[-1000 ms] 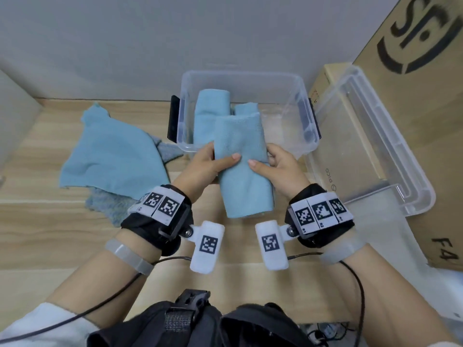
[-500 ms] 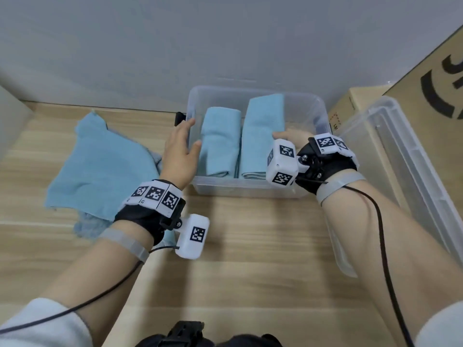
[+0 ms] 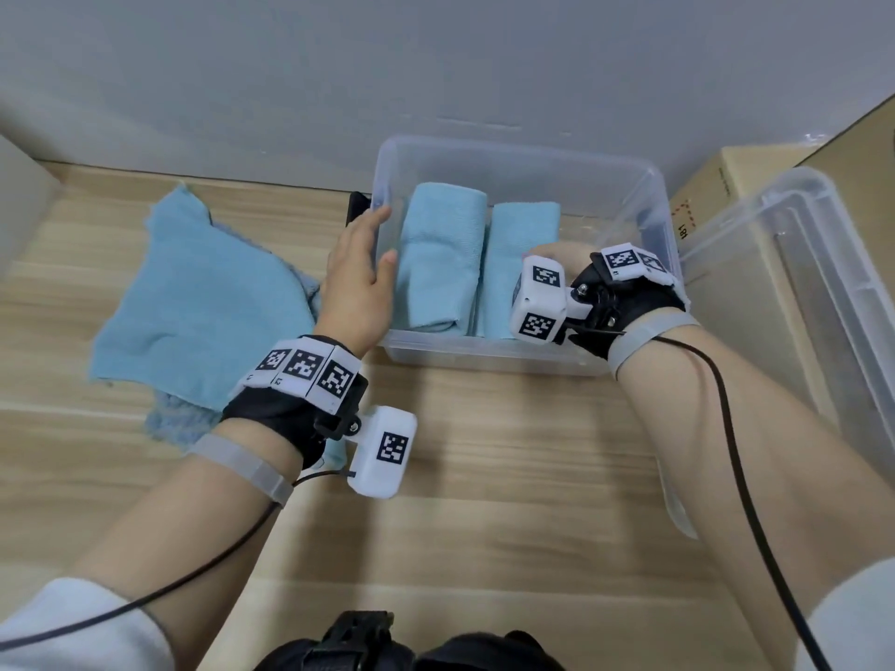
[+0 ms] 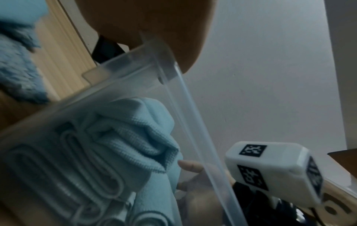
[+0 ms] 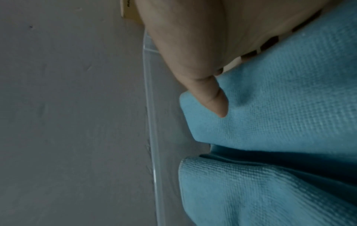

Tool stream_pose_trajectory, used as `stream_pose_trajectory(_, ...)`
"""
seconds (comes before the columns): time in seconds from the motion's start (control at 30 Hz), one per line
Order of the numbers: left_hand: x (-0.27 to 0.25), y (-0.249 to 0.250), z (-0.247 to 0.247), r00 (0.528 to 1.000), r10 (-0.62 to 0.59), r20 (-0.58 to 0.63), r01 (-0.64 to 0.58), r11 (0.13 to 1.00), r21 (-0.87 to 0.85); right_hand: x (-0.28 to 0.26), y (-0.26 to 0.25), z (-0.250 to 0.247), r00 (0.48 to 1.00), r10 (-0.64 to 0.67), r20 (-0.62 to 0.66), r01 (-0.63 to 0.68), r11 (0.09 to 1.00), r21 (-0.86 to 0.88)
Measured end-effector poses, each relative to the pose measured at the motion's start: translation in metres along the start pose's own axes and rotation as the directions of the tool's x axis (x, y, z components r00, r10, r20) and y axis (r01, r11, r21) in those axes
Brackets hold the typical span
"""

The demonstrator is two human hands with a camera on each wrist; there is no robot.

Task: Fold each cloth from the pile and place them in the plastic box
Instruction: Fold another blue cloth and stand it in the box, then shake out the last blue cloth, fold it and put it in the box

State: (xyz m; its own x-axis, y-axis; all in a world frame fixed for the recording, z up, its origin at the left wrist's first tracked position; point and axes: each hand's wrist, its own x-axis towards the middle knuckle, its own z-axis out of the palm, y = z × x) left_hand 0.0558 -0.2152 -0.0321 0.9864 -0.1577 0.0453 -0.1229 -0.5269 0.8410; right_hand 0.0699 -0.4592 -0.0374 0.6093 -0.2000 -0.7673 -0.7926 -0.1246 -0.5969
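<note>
Folded light-blue cloths (image 3: 440, 254), two, lie side by side in the clear plastic box (image 3: 484, 355) at 12 o'clock. Your right hand (image 3: 554, 251) rests on the right one, pinching or merely pressing I cannot tell, and your left hand (image 3: 356, 283) lies with its grip spread on the 9 o'clock rim. Settling that cloth seems the step; next comes the loose pile (image 3: 208, 302), at least two cloths, at 9 o'clock.

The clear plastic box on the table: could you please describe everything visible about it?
The clear plastic box is translucent, rectangular and open-topped, standing upright on the wooden table with a black latch on its left end. Two folded blue cloths lie side by side inside. The left hand rests on its left rim; the right hand reaches inside, pressing the right cloth.
</note>
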Motion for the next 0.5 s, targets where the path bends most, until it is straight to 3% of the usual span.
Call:
stream_pose_trajectory(0.17, 0.001, -0.001, 0.0, 1.0, -0.007, 0.011, 0.007, 1.0, 0.013, -0.047, -0.01, 0.002, 0.997, -0.03, -0.071, 0.041, 0.986, 0.159)
stream_pose_trajectory(0.3, 0.003, -0.003, -0.001, 0.998, -0.018, 0.057, 0.015, 0.999, 0.048, -0.097, -0.005, 0.019, 0.971, -0.208, -0.117, 0.231, 0.942, 0.244)
stream_pose_trajectory(0.4, -0.003, 0.002, -0.012, 0.999, -0.012, 0.051, 0.009, 0.998, 0.06, -0.138, -0.001, 0.038, 0.945, -0.326, -0.015, 0.307, 0.873, 0.379)
stream_pose_trajectory(0.5, -0.031, 0.009, -0.031, 0.999, 0.045, 0.016, -0.045, 0.999, -0.008, -0.168, 0.005, 0.06, 0.896, -0.413, 0.161, 0.343, 0.876, 0.339)
